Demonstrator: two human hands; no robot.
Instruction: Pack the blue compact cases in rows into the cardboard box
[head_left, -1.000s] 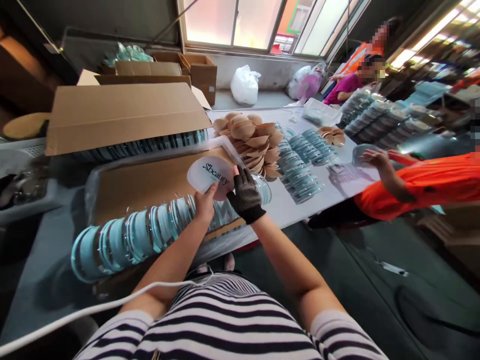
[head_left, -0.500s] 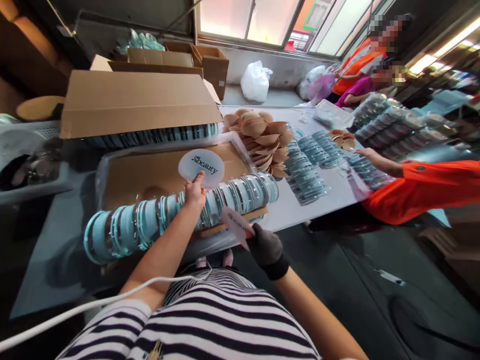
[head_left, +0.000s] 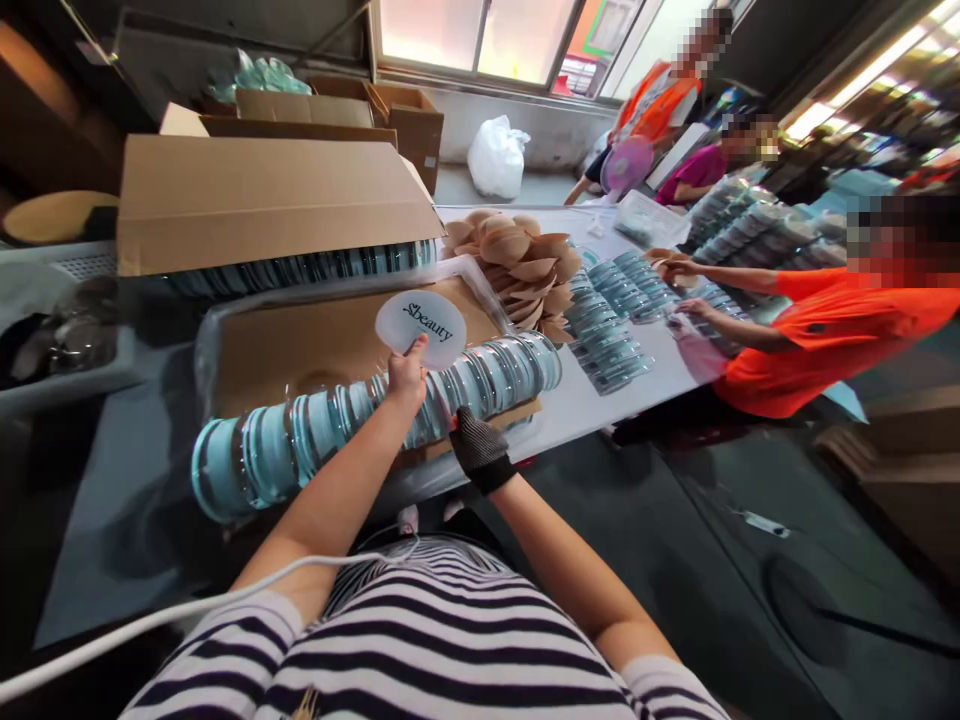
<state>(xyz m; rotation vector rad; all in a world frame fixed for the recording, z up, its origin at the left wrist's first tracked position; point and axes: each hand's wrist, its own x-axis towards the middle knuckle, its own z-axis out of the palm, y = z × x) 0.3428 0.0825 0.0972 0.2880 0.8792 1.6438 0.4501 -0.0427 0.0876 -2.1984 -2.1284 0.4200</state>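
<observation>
A white round card [head_left: 421, 328] printed with "beauty" is pinched in my left hand [head_left: 407, 378], above the row of containers. That long row of clear round containers with pale blue bands [head_left: 300, 432] lies on its side along the front of an open carton [head_left: 262, 345]. My right hand [head_left: 480, 447], in a dark glove, is closed at the near side of the row, right of my left wrist. Its fingertips meet the containers, and a second round card [head_left: 442, 408] shows only as a thin edge there.
A large carton [head_left: 277, 200] full of similar containers stands behind. Brown teardrop-shaped pieces [head_left: 517, 265] are heaped beyond the row, beside more stacked containers [head_left: 611, 340]. At right, a co-worker in an orange top [head_left: 817, 340] reaches over the table; two more people are farther back.
My right hand has moved left and up to the row, and its card has turned edge-on. My left hand shifts slightly right. The co-worker at right now has both hands over the table.
</observation>
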